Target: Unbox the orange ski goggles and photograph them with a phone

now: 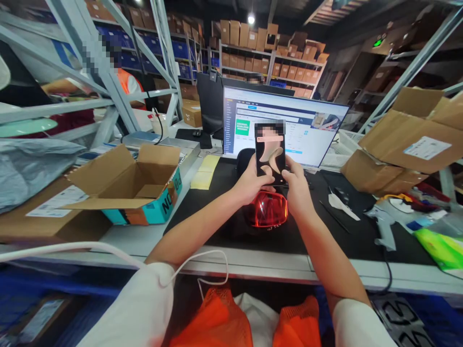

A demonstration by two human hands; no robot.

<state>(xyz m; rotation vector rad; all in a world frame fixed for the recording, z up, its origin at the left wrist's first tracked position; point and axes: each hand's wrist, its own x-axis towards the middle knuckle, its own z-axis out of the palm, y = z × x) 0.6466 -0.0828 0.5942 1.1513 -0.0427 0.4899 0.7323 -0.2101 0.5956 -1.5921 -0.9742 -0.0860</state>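
Note:
Both my hands hold up a small dark printed product box (270, 153) in front of the monitor (289, 126). My left hand (250, 183) grips its lower left edge with the thumb across the front. On the lower right edge my right hand (296, 185) is wrapped round it. Below the hands a barcode scanner (267, 209) glows red on the black desk mat (325, 236). The lower part of the box is hidden by my fingers.
An open cardboard carton with teal print (133, 185) sits on the left of the bench. Yellow sticky notes (204, 171) lie near it. Folded cartons (408, 140) lean at the right, above a tape gun (387, 219) and green packets (439, 248). A person in an orange vest (126, 82) stands behind the shelving.

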